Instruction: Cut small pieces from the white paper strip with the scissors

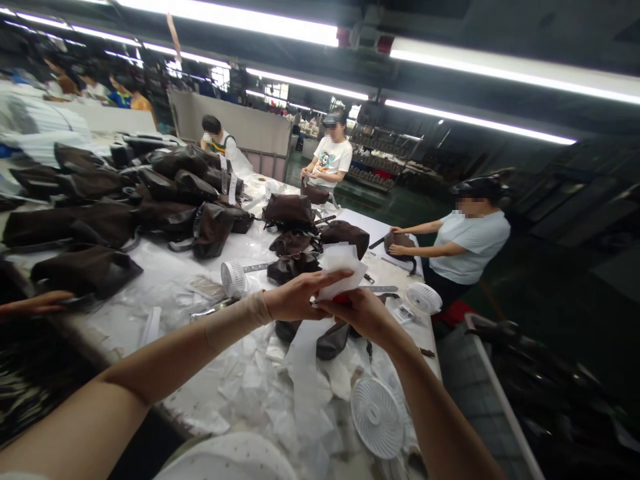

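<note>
My left hand (297, 295) pinches a folded wad of thin white paper (344, 261), its fingers lying along the paper's side. From the right, my right hand (369, 312) closes on the lower part of the same paper. Something small and red (342, 300) shows between the hands; I cannot make out what it is. Below them a dark brown bag (333, 342) lies on the table, partly hidden by my hands. A long white paper strip (306, 367) hangs or lies beneath the left hand.
Brown bags (170, 160) are heaped on the worktable's left. Small white fans stand nearby, one close (379, 417). Paper scraps (250, 393) litter the front. A grey bin (495, 393) is at right. A co-worker (467, 237) handles a bag; another person's hand (47, 301) reaches in at left.
</note>
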The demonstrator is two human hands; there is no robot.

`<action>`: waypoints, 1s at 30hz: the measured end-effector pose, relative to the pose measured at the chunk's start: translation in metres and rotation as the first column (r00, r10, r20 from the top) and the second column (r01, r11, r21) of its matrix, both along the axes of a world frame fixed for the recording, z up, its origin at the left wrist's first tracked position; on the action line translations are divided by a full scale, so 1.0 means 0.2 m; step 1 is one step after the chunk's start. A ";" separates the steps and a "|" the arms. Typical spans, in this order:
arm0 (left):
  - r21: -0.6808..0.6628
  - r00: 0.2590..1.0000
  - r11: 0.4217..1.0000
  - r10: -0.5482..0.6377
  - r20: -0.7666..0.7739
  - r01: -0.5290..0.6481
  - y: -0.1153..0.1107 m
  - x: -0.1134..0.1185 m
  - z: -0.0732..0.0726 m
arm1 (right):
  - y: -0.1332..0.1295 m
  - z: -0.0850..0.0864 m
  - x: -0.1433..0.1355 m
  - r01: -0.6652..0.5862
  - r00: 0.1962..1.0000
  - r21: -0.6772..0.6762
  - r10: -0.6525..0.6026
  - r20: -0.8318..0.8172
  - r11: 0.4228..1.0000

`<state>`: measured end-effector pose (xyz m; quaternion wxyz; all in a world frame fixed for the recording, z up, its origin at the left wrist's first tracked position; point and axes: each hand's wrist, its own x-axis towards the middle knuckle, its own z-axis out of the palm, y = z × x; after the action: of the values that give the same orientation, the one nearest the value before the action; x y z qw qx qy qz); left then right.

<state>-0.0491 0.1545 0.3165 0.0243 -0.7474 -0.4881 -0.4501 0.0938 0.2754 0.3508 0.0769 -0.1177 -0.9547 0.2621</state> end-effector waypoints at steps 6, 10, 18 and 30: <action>-0.017 0.995 1.000 0.023 0.093 -0.021 -0.03 -0.05 -0.03 | 0.07 0.02 0.11 0.032 0.997 -0.137 -0.041 -0.063 0.990; -0.073 0.937 0.997 -0.001 0.350 0.028 -0.04 -0.06 -0.04 | 0.05 -0.11 0.12 0.039 0.922 -0.445 -0.204 -0.329 0.895; -0.034 0.955 0.999 0.044 0.292 -0.036 -0.05 -0.07 -0.03 | -0.06 -0.44 0.01 0.037 0.857 -0.564 -0.317 -0.407 0.825; 0.094 0.978 0.991 0.078 0.193 -0.097 -0.07 0.03 -0.15 | -0.03 -0.27 -0.01 0.211 0.662 -0.286 -0.352 -0.662 0.935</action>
<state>-0.0427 0.1397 0.2869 0.0362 -0.6769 -0.4967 -0.5419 0.0921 0.2690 0.2963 0.4630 -0.1622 -0.7940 0.3590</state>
